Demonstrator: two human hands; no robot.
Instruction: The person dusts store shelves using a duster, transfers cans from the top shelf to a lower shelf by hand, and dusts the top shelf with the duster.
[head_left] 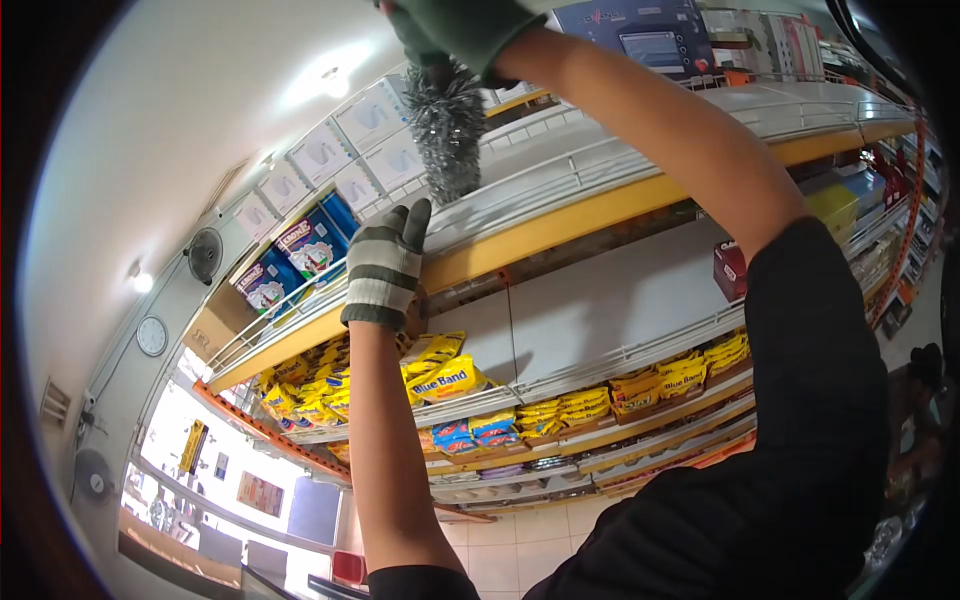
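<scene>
My right hand (470, 35), in a dark green glove, is raised at the top of the head view and closed round the upper end of a fluffy grey duster (446, 135). The duster hangs down, its lower end at the wire guard rail (575, 178) of the top shelf (530, 160). My left hand (385, 265), in a grey-and-white striped glove, is at the front edge of that shelf, with its fingers at the rail. Its grip is partly hidden. Blue cartons (310, 245) stand on the shelf to its left.
White boxes (375, 115) line the back of the top shelf, and a large blue box (640, 40) stands at upper right. Yellow Blue Band packets (445, 380) fill lower shelves. A dark red box (730, 270) is on the shelf below. A wall fan (205, 255) hangs at left.
</scene>
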